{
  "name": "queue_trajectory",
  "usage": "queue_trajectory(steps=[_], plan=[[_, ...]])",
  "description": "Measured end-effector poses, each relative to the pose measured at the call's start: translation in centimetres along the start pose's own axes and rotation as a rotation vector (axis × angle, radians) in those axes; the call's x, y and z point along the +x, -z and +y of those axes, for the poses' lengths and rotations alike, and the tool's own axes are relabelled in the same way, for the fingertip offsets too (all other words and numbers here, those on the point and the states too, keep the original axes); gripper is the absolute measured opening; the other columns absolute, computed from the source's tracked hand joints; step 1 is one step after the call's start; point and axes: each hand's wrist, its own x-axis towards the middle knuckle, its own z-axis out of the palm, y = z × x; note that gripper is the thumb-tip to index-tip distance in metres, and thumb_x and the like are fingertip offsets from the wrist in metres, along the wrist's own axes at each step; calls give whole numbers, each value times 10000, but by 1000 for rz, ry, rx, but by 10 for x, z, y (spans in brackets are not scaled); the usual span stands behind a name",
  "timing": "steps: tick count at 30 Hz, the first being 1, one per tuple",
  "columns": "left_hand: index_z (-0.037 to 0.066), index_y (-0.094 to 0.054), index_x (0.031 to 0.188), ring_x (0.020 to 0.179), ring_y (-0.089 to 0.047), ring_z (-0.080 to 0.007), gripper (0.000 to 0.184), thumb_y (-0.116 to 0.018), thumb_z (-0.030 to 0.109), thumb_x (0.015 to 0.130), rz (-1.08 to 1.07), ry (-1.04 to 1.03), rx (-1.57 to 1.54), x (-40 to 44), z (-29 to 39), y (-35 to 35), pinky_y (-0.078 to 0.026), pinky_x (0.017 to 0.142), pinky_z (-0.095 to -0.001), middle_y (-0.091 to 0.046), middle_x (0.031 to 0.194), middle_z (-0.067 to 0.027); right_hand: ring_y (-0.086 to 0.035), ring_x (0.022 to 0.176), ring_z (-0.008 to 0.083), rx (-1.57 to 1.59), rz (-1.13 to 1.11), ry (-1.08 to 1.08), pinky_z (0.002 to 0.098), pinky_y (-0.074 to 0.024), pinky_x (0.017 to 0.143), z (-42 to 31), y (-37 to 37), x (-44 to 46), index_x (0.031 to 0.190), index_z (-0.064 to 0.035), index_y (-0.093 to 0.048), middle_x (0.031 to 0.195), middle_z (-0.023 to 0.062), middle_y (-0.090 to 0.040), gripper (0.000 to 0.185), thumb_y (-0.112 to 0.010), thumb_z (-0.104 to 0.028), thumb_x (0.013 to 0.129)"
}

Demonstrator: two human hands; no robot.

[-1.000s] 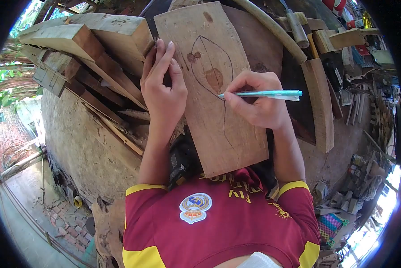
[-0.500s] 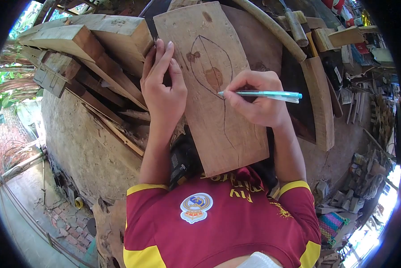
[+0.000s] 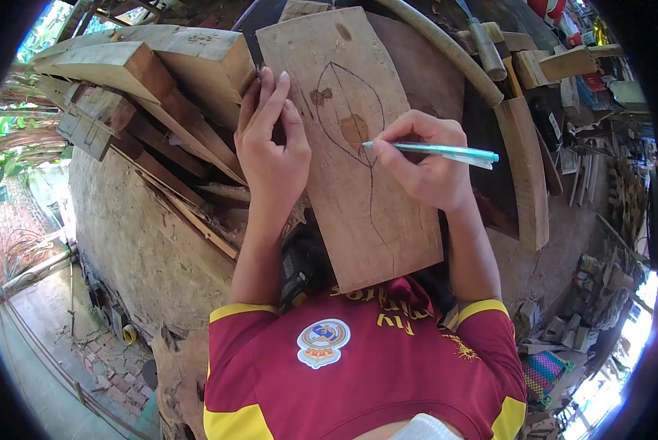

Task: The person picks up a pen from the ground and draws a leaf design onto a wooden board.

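A flat wooden board lies tilted in front of me, its lower end close to my shirt. On it is a dark pen outline of a pointed leaf with a long stem line running down. My right hand pinches a light-blue pen, its tip on the board near the base of the leaf, where short inner lines show. At the board's left edge, my left hand rests with fingers extended upward and fairly close together, holding nothing that I can see.
Thick cut timber blocks are stacked at the left, beside the left hand. A curved wooden pole arcs past the upper right. Beyond it lie a wooden-handled tool and an upright plank. A woven checkered item sits lower right.
The pen tip has moved slightly up and right along the leaf's lower part, and the pen is angled a little differently. The board and left hand appear shifted slightly down and right.
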Motion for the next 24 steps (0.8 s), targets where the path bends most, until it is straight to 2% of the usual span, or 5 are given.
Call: queue_trajectory(steps=[4,7,10,18,24], plan=[[-12,-682,1190,1219,-576,-408,290,-559,19,928,-4,13,-10,0,2,0,-471,1010,-440,-636,1282,-226,-653,605,107,42,47,-55,254,-508,565,-1,-1,-2,797,-4,-679,683,63,-685,89,-734,-71,817],[-10,-679,1198,1220,-575,-411,295,-558,18,929,-6,12,-12,0,3,0,-468,1015,-439,-633,1286,-227,-638,607,92,-51,-15,13,245,-496,561,-3,2,-2,802,0,-677,692,57,-683,90,-732,-66,829],[-7,-676,1205,1232,-568,-411,302,-558,16,928,-12,8,-10,-1,2,0,-462,1023,-436,-626,1297,-229,-620,593,82,226,127,-160,238,-485,551,-8,1,-3,804,-1,-678,684,57,-680,86,-732,-65,824],[-2,-673,1214,1251,-554,-418,316,-552,5,922,-23,51,-49,-2,6,0,-441,1045,-443,-616,1312,-230,-635,562,106,-10,-5,-39,251,-490,530,-16,0,-1,788,-3,-670,657,75,-672,102,-736,-79,803],[1,-671,1221,1251,-555,-415,326,-555,-5,917,-22,38,-45,-1,7,1,-442,1043,-443,-619,1309,-230,-674,585,149,-10,-35,-16,273,-513,551,-15,1,-2,776,0,-663,663,105,-676,97,-732,-68,788]])
